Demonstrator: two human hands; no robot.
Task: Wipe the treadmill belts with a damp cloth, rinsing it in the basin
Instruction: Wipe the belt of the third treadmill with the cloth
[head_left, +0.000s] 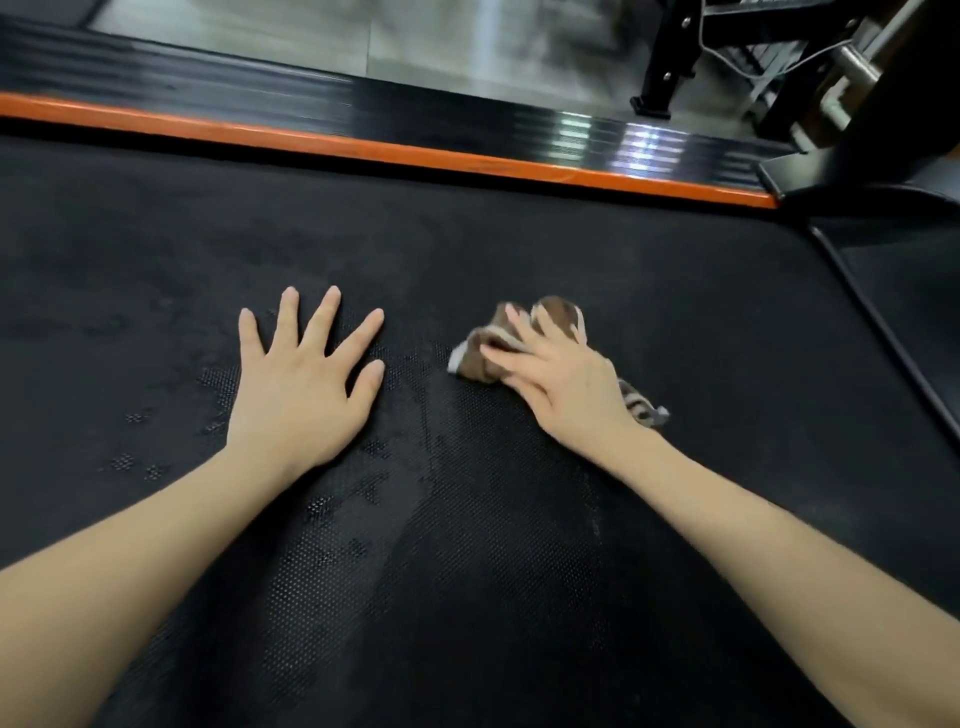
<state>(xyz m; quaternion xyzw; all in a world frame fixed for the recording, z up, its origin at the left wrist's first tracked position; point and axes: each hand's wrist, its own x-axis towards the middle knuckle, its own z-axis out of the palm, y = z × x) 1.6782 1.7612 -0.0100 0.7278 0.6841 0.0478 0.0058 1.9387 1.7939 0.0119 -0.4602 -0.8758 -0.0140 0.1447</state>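
Observation:
The black textured treadmill belt (467, 249) fills most of the view, with damp, darker patches near the middle. My left hand (301, 384) lies flat on the belt with its fingers spread and holds nothing. To its right, my right hand (561, 384) presses a bunched brown-and-white striped cloth (480, 358) onto the belt. The fingers lie over the cloth, slightly blurred, and a cloth corner sticks out behind the wrist. No basin is in view.
An orange stripe (415, 153) and a ribbed black side rail (311, 98) border the belt's far side. Beyond lies a grey floor with a black machine frame (675, 57) at the top right. The treadmill's black front housing (883, 156) rises at the right.

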